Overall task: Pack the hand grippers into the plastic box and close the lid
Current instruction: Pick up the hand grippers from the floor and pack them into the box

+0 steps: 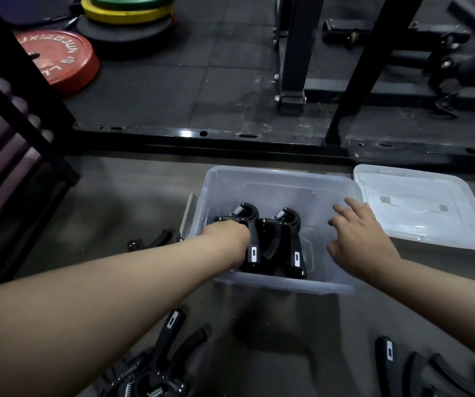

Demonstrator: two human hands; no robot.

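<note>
A clear plastic box (pixel 276 179) stands open on the floor. Two black hand grippers lie inside it, side by side: a left gripper (pixel 249 222) and a right gripper (pixel 293 242). My left hand (pixel 227 236) reaches down into the box and holds the left gripper by its handle; the fingers are hidden below the hand. Over the right half of the box hovers my right hand (pixel 359 236), fingers spread and relaxed, holding nothing. The clear lid (pixel 419 207) lies flat on the floor to the right of the box.
Loose hand grippers lie on the floor: several at the near left (pixel 159 368), some at the near right (pixel 402 365), one left of the box (pixel 156 239). A black rack frame (pixel 230 138) runs behind the box. Weight plates (pixel 58 58) sit at the far left.
</note>
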